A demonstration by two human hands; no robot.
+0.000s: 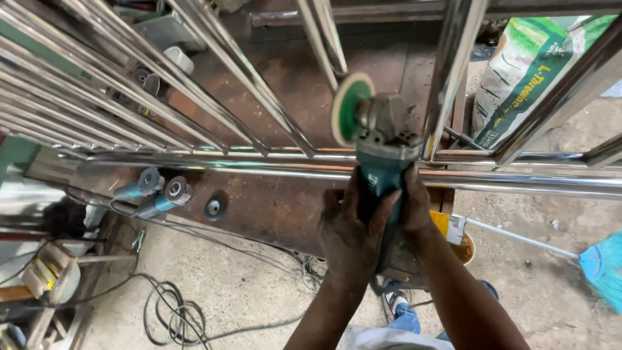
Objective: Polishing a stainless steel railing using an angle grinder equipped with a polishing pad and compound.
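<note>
**A:** Just above the long steel rail (518, 183), right at the middle of the frame, sat the teal angle grinder (382, 162), its green-faced disc (350, 107) turned left and standing close beside the slanted bars of the shiny steel gate (214, 97).

**B:** And both hands were on it?

**A:** Both! The left hand (353, 230) was wrapped tight round the grinder's body from below, and the right hand (414, 207) was clamped on its right side, the two pressed close together.

**B:** What lay around it?

**A:** Under the gate, a rusty brown table (272, 207) carried two more grinders (155, 194) lying side by side, with a loose disc (214, 207) just beside them. Black cables (168, 311) coiled on the concrete floor (246, 291) below.

**B:** Any packaging?

**A:** Top right, behind the bars, a tall white sack (518, 71) stood with green bands and dark print. Lower down, a small yellow tub (457, 236) peeked past the right forearm, and a blue broom (602, 262) lay at the far right edge.
</note>
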